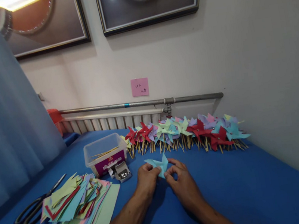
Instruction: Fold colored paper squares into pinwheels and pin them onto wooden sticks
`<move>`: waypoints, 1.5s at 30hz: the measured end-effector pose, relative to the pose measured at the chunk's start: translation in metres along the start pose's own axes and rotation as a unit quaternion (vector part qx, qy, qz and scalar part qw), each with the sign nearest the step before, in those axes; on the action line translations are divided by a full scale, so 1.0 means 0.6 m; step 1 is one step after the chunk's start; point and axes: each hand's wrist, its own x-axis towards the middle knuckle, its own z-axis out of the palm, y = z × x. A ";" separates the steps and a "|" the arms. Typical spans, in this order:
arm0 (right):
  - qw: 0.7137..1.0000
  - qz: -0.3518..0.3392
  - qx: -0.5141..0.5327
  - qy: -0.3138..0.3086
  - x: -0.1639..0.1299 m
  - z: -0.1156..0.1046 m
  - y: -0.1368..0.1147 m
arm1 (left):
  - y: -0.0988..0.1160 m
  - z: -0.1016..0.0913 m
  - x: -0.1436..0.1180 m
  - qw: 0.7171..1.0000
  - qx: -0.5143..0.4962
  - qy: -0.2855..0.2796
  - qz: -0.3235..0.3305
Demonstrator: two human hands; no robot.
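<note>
On the blue bench, the left hand and right hand both pinch a light-blue paper pinwheel between fingertips, steadying its folds at the centre; finished pinwheels line the wall, cut paper lies left.

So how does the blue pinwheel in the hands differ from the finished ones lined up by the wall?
The blue pinwheel is held between the left hand and right hand, and no stick shows on it. The row of pinwheels lies untouched on the blue table, each on a wooden stick, in mixed colours. Both are folded paper with the same pointed blades.
</note>
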 end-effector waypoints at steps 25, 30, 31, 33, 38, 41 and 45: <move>0.880 0.210 0.418 -0.084 0.011 0.001 0.002 | 0.007 -0.001 -0.009 0.993 -0.030 -0.113 -0.023; 0.876 0.221 0.421 -0.083 0.005 -0.003 -0.011 | 0.008 -0.001 -0.010 0.992 -0.013 -0.125 -0.019; 0.877 0.224 0.419 -0.075 0.005 -0.002 -0.009 | 0.007 -0.002 -0.009 0.992 -0.014 -0.124 -0.019; 0.877 0.227 0.418 -0.063 0.005 0.003 -0.003 | 0.004 -0.003 -0.007 0.992 -0.016 -0.125 -0.019; 0.879 0.228 0.418 -0.035 0.004 0.008 0.003 | -0.005 -0.006 -0.002 0.990 0.013 -0.138 -0.003; 0.876 0.230 0.422 -0.038 0.004 0.005 -0.004 | -0.006 -0.007 -0.002 0.990 0.033 -0.137 0.005; 0.870 0.232 0.433 -0.044 0.004 0.003 -0.008 | -0.002 -0.007 -0.004 0.991 0.051 -0.125 0.009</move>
